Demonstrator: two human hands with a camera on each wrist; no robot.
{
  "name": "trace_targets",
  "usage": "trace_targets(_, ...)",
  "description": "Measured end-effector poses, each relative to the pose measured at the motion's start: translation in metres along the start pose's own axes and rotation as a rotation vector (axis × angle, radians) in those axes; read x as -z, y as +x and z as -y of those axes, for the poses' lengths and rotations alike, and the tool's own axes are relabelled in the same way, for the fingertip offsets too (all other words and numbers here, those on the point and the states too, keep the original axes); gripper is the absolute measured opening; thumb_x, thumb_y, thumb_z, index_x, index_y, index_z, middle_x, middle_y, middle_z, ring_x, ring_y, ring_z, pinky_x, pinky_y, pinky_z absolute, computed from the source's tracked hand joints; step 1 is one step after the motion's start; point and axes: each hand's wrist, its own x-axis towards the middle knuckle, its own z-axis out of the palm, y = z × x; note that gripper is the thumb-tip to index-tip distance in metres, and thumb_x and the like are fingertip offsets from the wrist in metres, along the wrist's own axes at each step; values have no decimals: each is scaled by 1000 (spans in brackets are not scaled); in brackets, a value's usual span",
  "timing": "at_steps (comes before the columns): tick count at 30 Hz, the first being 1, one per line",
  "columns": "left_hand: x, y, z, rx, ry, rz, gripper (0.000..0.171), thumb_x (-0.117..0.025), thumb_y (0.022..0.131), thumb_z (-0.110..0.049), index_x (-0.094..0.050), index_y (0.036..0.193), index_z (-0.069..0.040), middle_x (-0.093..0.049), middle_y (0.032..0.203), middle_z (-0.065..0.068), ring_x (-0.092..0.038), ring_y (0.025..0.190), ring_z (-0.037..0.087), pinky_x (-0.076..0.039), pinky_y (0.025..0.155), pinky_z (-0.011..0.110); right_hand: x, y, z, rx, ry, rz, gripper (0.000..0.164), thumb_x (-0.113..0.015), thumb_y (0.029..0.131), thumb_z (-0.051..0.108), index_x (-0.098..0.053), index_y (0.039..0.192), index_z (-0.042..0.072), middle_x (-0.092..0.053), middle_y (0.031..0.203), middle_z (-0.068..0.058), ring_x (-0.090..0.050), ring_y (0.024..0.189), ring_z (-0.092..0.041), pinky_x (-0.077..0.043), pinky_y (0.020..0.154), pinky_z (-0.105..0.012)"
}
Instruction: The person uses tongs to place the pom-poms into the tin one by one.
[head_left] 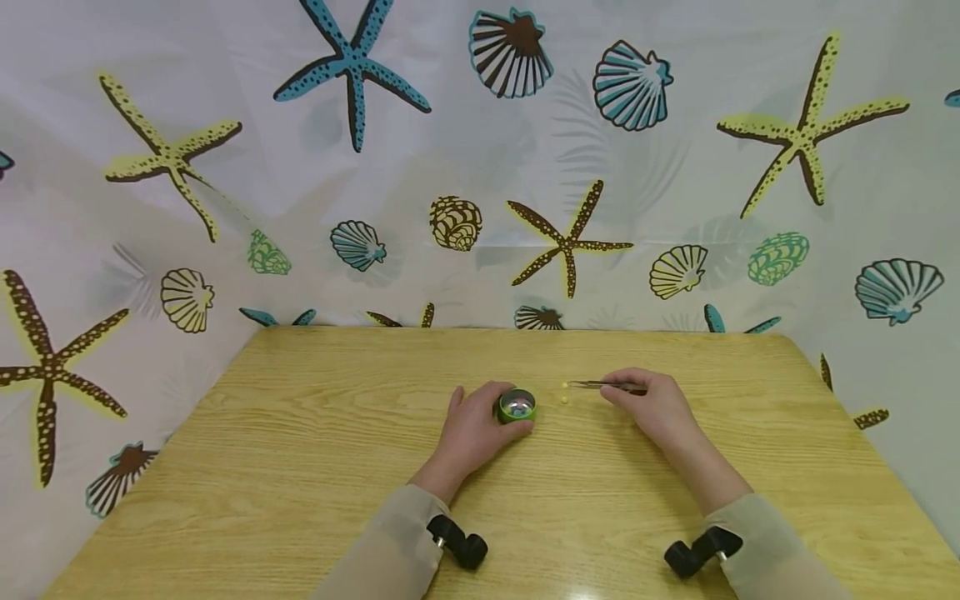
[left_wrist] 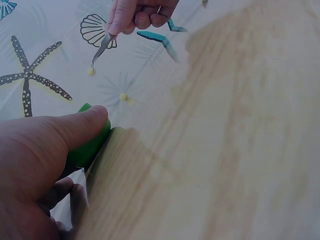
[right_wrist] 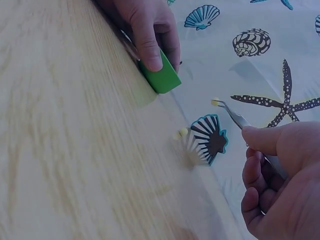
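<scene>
My left hand [head_left: 480,421] grips a small round green container [head_left: 517,406] standing on the table, thumb and fingers around its side. The container's top is uncovered, and its inside looks shiny. My right hand [head_left: 652,404] pinches a pair of metal tweezers [right_wrist: 235,116], their bent tips pointing left. At those tips is a small yellow ball [right_wrist: 215,101], raised off the table in both wrist views. A second yellow ball [head_left: 565,400] lies on the table between the container and my right hand.
The wooden table [head_left: 300,467] reaches back to a hanging cloth [head_left: 420,150] printed with shells and starfish, which also borders both sides. A black mount [head_left: 457,542] sits on the left wrist and another black mount [head_left: 702,552] on the right.
</scene>
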Motion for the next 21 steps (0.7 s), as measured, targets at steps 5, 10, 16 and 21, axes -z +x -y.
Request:
trace_targets(5, 0, 0, 0, 1, 5, 1, 60, -90, 96, -34, -68, 145, -7, -72, 141, 11, -66, 135, 34, -13, 133, 66, -2, -2, 11, 23, 20, 12, 32, -78, 107, 31, -79, 132, 11, -74, 129, -10, -68, 118, -29, -57, 98, -45)
trace_targets(10, -1, 0, 1, 0, 12, -1, 60, -90, 96, -34, -68, 145, -6, -72, 140, 12, -66, 134, 34, -13, 133, 66, -9, -3, 20, 78, 9, 19, 30, -77, 107, 26, -79, 132, 9, -77, 127, -11, -71, 118, -30, -59, 101, -48)
trace_targets(16, -2, 0, 3, 2, 19, -1, 61, -90, 96, -36, -68, 145, -6, -72, 140, 12, -66, 134, 34, -12, 133, 66, -19, -1, 27, 119, 7, 25, 25, -78, 107, 23, -81, 127, 8, -77, 121, -8, -70, 108, -25, -57, 90, -38)
trace_targets(21, -3, 1, 4, 5, 21, 5, 61, -90, 97, -37, -68, 145, -7, -72, 141, 11, -66, 134, 34, -12, 133, 66, -27, 0, 31, 130, 4, 41, 23, -78, 107, 23, -81, 126, 9, -78, 120, -7, -70, 107, -25, -56, 89, -37)
